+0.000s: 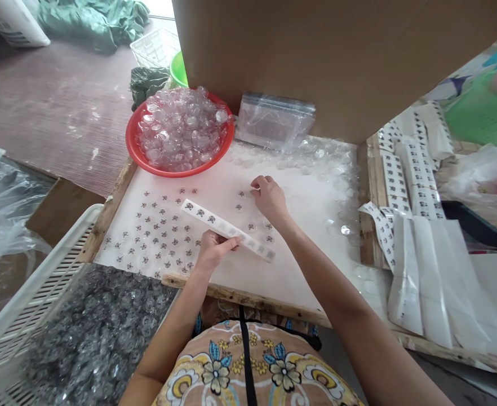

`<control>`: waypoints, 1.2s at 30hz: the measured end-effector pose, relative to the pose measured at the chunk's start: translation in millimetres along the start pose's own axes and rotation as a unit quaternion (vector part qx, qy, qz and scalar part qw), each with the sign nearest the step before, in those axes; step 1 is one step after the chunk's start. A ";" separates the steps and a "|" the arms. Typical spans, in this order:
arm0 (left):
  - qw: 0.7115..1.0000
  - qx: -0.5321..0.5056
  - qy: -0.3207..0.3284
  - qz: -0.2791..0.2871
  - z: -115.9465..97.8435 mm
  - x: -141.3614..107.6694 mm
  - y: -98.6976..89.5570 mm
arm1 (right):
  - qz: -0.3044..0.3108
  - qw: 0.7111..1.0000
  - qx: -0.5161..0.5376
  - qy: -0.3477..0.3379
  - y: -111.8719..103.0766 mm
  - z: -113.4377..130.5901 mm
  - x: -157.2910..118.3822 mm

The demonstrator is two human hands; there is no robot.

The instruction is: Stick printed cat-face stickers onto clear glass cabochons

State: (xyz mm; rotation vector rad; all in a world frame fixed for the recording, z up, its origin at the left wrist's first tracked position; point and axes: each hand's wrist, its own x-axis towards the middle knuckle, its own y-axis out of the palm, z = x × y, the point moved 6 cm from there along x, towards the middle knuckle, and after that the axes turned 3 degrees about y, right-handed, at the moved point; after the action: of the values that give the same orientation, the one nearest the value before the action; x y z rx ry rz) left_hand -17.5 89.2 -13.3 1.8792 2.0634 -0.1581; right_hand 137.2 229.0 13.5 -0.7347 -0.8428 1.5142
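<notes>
My left hand (pixel 215 248) pinches a white strip of stickers (pixel 227 228) near its middle, thumb on top. Small dark printed motifs show along the strip, which slants down to the right above the white board (pixel 303 270). Beyond the strip, my right hand (pixel 269 197) hovers low over the board with its fingertips drawn together. Whatever may be between those fingertips is too small to make out. Clear round discs with dark motifs (pixel 163 212) lie in rows across the board's left half. Plain clear discs (pixel 345 230) are scattered along its right side.
A red basin (pixel 134 141) heaped with clear discs stands at the back left, beside clear plastic bags (pixel 274 118). A large cardboard box (pixel 316 62) rises behind. More sticker strips (pixel 420 175) lie to the right. A white basket (pixel 41 287) at lower left holds many discs.
</notes>
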 end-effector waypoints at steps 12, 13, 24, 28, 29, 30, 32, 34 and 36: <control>0.999 0.039 0.015 0.011 -1.4 2.5 0.4 | 0.098 0.964 0.239 -0.056 -1.1 92.3 -75.9; 0.999 0.042 0.016 0.010 -1.9 2.0 0.3 | 0.081 0.967 0.235 -0.056 -1.8 92.2 -78.0; 1.000 -0.007 0.002 0.017 2.8 -0.6 0.1 | 0.012 0.928 0.373 -0.017 -24.1 37.7 -34.1; 0.999 -0.025 0.005 0.023 2.4 -0.9 2.2 | -0.056 0.966 0.227 0.113 -36.7 -42.7 17.6; 0.999 -0.030 0.007 0.025 2.2 -0.4 2.8 | -0.044 0.972 0.192 0.130 -36.5 -55.7 26.0; 0.999 -0.033 0.008 0.027 2.1 0.2 3.3 | -0.030 0.977 0.159 0.141 -35.7 -65.3 32.0; 0.999 -0.035 0.008 0.026 2.5 1.6 3.6 | -0.003 0.982 0.114 0.149 -33.0 -74.9 38.5; 0.999 -0.035 0.004 0.024 3.4 2.8 3.5 | 0.011 0.985 0.089 0.151 -30.4 -76.9 40.6; 0.999 -0.033 0.000 0.023 4.4 3.7 3.2 | 0.019 0.985 0.077 0.153 -28.0 -76.3 41.8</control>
State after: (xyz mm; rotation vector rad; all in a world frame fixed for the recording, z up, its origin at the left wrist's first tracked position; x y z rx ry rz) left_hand -13.9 91.7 -18.1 1.8841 1.9990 -0.0770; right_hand 211.5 279.4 -3.4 -0.8447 -0.4782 1.4360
